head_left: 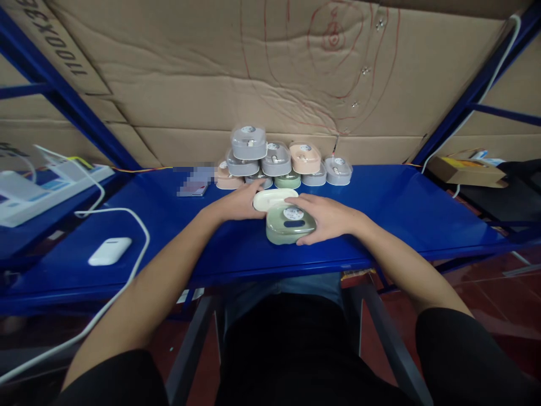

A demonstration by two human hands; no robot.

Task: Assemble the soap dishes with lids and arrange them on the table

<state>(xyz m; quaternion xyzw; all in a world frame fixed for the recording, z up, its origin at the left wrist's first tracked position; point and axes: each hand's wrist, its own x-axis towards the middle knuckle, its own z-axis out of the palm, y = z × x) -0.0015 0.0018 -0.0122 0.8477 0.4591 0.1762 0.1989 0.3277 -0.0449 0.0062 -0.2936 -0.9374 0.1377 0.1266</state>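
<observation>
A small green box with a clear lid and a round label [284, 230] is tilted above the front of the blue table, and my right hand [332, 217] grips its right side. Behind it, my left hand [242, 202] is closed on the left end of a cream oval piece [270, 198]. The fingertips of my right hand reach over the front right part of that piece. Whether the piece is joined to the green box, I cannot tell. My left fingers are partly hidden behind the oval piece.
Similar lidded boxes in grey [249, 144], peach [305, 159] and green [288, 180] are stacked against the cardboard wall [190, 107]. On the blue table [389, 208] lie a phone-like slab [194, 183], a white earbud case [110, 251] and a white cable [141, 225]. A power strip [51, 194] stands left.
</observation>
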